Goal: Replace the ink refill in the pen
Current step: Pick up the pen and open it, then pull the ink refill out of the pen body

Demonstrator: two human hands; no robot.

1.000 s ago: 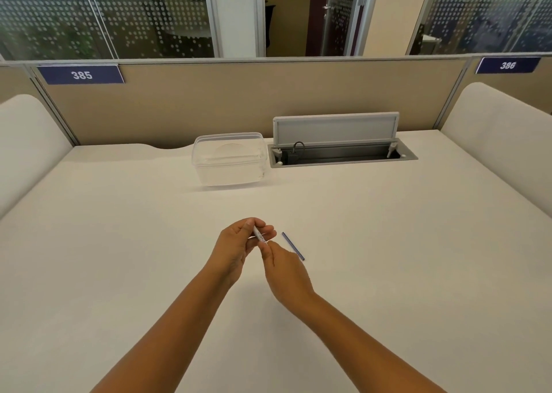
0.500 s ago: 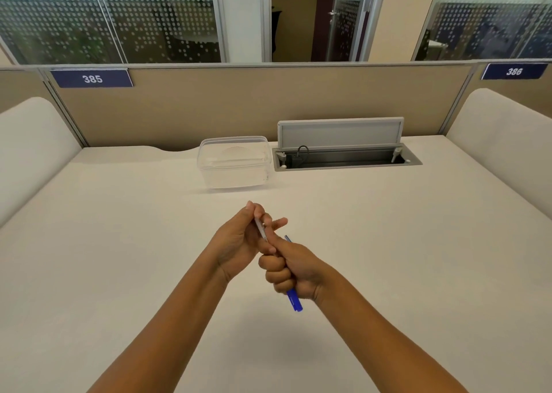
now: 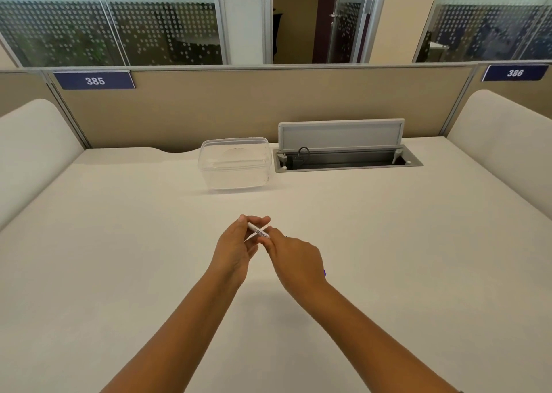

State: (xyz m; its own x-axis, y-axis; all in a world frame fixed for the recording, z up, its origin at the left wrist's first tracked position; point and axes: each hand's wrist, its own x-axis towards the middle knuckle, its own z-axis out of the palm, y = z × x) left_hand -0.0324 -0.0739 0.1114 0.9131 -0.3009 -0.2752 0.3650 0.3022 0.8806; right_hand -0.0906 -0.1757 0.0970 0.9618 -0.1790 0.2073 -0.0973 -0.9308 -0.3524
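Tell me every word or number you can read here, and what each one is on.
"385": white digits on the dark blue plate at the left of the beige partition.
"386": white digits on the dark blue plate at the right.
Dark print on the white pen barrel held in both hands: too small and blurred to read.

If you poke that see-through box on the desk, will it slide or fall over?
The clear plastic box looks empty and thin-walled, so it is probably light and would likely slide on the smooth desk. It is low and wide, so tipping seems unlikely.
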